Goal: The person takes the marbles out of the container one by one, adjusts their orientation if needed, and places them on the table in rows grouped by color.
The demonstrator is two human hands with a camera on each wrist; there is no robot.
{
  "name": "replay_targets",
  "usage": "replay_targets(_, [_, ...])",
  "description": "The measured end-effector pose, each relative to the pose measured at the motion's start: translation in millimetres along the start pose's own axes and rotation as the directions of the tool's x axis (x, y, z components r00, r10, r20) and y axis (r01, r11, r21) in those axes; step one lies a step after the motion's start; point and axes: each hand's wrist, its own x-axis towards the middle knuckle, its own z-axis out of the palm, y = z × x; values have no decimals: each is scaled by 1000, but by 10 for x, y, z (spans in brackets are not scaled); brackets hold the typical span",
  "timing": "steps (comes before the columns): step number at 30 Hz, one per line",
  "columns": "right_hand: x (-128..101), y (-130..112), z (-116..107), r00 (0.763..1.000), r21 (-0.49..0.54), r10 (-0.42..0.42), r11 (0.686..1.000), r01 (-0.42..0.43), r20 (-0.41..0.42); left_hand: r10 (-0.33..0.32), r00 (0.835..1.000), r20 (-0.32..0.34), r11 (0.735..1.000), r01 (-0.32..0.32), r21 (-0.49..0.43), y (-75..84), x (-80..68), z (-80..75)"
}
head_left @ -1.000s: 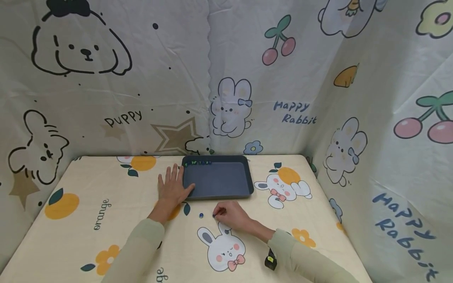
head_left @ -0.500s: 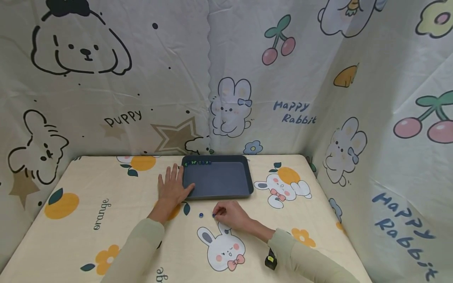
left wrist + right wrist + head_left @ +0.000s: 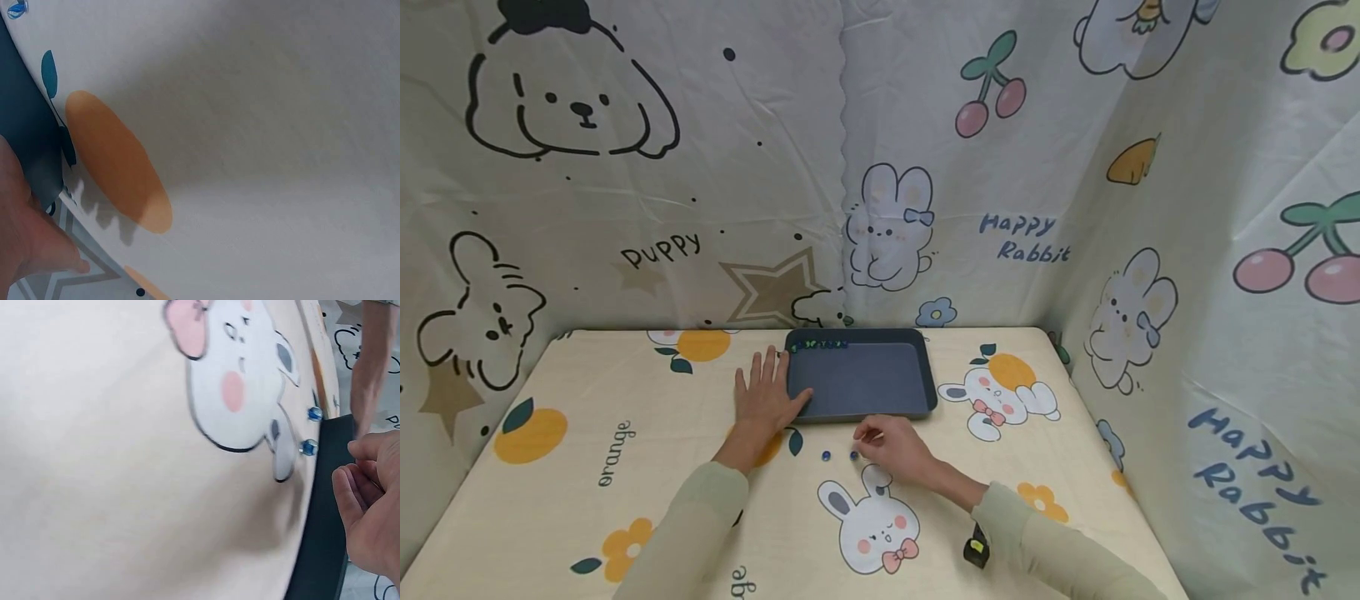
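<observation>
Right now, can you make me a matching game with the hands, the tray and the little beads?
Things:
1. left hand
2. right hand
3. two blue beads
4. row of beads

Places:
A. on the cloth in front of the tray
B. along the tray's far edge
C. flat beside the tray's left side
D. raised just right of the loose beads

Pairs: 1-C, 2-D, 3-A, 4-B

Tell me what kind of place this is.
Probably a makeshift recording booth: a table under a cartoon-print cloth, matching printed sheets hung as walls, and a dark tray with beads beside it.
</observation>
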Motion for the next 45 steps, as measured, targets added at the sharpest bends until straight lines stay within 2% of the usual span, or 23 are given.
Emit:
replay_targets(6, [171,-77,-134,998,-3,-25,1000,25,-58,-2,1000,8,1000,2,-7,4,-2,-17])
replay_targets(13, [495,-83,-344,993,-52,-47,998,42,-111,0,1000,13,1000,0,4,3,3,-37])
replay_targets(19, [798,-58,-484,987,-100,-25,995,10,-157,12,1000,10,999,-13,35,26,15,-59])
replay_targets(29, [1203,19,-336,989,-130,77,987,-94,-128,3,999,42,1000,-4,12,-20,7,-32])
replay_targets(35, [1429,83,-252,980,-221,157,958,-182,-124,2,999,35,1000,-2,10,-20,7,-37])
replay_targets(42, [1529,161,-224,965,-273,214,929,-249,-151,-1,999,38,1000,0,21,-7,1,-38])
replay_targets(45, [1562,180,-217,967,-295,213,923,-246,-141,1,1000,30,1000,-2,21,-6,0,-37])
